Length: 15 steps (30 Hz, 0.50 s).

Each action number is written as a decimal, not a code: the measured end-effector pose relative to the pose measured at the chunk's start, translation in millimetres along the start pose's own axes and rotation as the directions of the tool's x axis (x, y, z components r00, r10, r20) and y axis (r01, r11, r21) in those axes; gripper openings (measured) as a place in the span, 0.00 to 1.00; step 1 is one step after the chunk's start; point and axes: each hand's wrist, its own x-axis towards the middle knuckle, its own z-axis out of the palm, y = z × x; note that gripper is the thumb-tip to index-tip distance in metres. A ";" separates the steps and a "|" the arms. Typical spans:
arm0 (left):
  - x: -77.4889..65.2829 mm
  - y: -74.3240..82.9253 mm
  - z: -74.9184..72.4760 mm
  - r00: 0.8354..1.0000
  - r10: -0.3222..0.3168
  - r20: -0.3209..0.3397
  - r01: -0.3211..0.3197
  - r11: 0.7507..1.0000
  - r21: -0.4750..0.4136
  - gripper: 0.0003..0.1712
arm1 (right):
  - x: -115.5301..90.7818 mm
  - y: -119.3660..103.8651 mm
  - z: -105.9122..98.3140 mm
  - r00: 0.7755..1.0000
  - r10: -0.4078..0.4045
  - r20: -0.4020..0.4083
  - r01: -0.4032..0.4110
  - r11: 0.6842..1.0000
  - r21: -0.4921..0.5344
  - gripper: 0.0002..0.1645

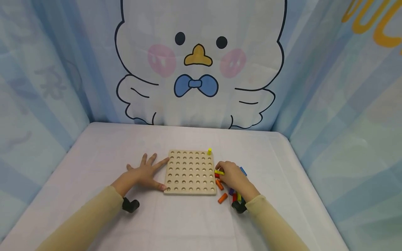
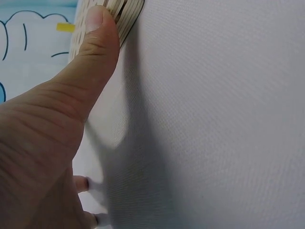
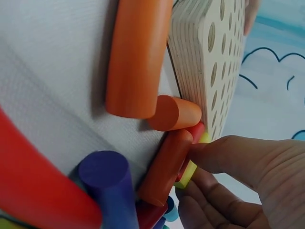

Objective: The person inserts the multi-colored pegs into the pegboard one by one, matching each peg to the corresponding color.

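Note:
A square wooden pegboard (image 1: 190, 192) with rows of round holes lies on the table. One yellow peg (image 1: 209, 151) stands upright in its far right corner hole. My left hand (image 1: 144, 176) is spread wide at the board's left side, with the thumb (image 2: 97, 33) on the near corner and the index fingertip at the left edge. Beside the right edge, my right hand (image 1: 233, 176) pinches another yellow peg (image 3: 187, 175) between thumb and fingers. Right below those fingertips lie a red peg (image 1: 217, 175) and an orange peg (image 1: 219, 184).
Another orange peg (image 1: 222, 198) lies nearer the front. Purple (image 3: 107, 181), red (image 3: 43, 181) and blue pegs (image 1: 243, 171) lie loose around and under the right hand. A white cloth covers the table (image 1: 176, 223), and a printed curtain (image 1: 194, 104) hangs behind it.

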 end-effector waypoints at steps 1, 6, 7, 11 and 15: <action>-0.5 0.4 0.0 1.000 0.000 0.001 0.000 1.000 -0.001 0.73 | 0.2 0.4 0.1 1.000 0.000 -0.003 0.000 1.000 0.000 0.15; -0.1 0.5 0.3 1.000 -0.008 0.015 0.008 1.000 0.000 0.73 | 1.1 0.8 1.6 1.000 0.003 -0.005 -0.003 1.000 -0.014 0.15; 0.4 0.5 0.4 1.000 -0.010 0.017 0.010 1.000 -0.001 0.73 | 1.2 0.5 1.6 1.000 0.005 -0.006 -0.005 1.000 -0.016 0.14; 2.0 0.3 0.9 1.000 -0.014 0.020 0.014 1.000 0.002 0.73 | 1.0 1.1 1.1 1.000 -0.002 -0.014 0.001 1.000 -0.026 0.10; 2.6 0.8 0.9 1.000 -0.012 0.020 0.012 1.000 -0.001 0.73 | 0.8 2.2 1.8 0.999 -0.019 -0.033 0.018 1.000 -0.020 0.10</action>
